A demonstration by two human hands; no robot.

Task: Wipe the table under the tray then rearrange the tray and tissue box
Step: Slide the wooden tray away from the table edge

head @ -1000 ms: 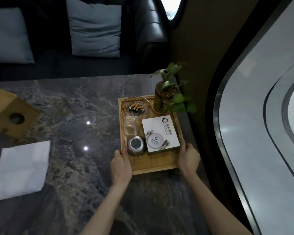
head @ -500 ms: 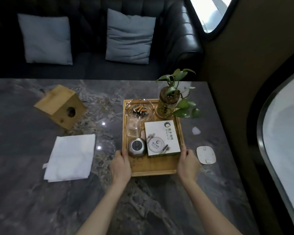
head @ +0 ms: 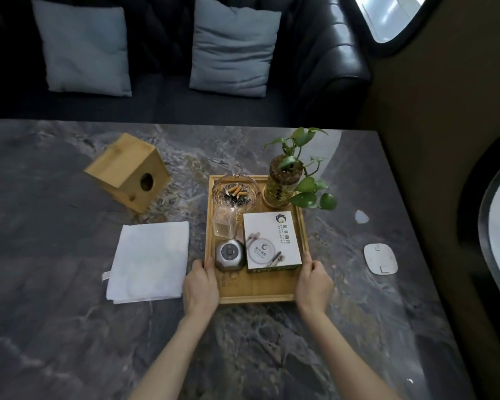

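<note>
Your left hand (head: 200, 287) grips the left rim of the tray (head: 257, 294) near its front corner, and your right hand (head: 313, 282) grips the right rim opposite, thumbs hooked over the edges. The tray is a shallow rectangle of pale wood with a raised lip, sitting right of the table's centre.

On it, at 11 o'clock, a round glass ashtray (head: 235, 193) holds butts and ash. At 1 o'clock a glass jar (head: 282, 184) carries a leafy green plant that spills over the tray's right rim. A small clear square holder (head: 225, 225) stands just in front of the ashtray, with a faceted grey metal piece (head: 230, 254) nearer you. A white printed box (head: 270, 242) lies flat on the right half.

From the tray, a folded white cloth (head: 149, 262) lies at 9 o'clock, just beside the left rim. The tissue box (head: 127, 171), a plain wooden cube with a round hole in one face, lies tipped at 10 o'clock, apart from the tray. A white rounded pad (head: 380, 258) rests at 3 o'clock, with a small white scrap (head: 361, 217) beyond it.

The table (head: 55, 327) is dark, glossy, veined grey marble. Behind it runs a black leather sofa (head: 329, 53) with two soft grey cushions (head: 231, 47). A brown wall (head: 445, 111) with curved dark-framed windows closes the right side.
</note>
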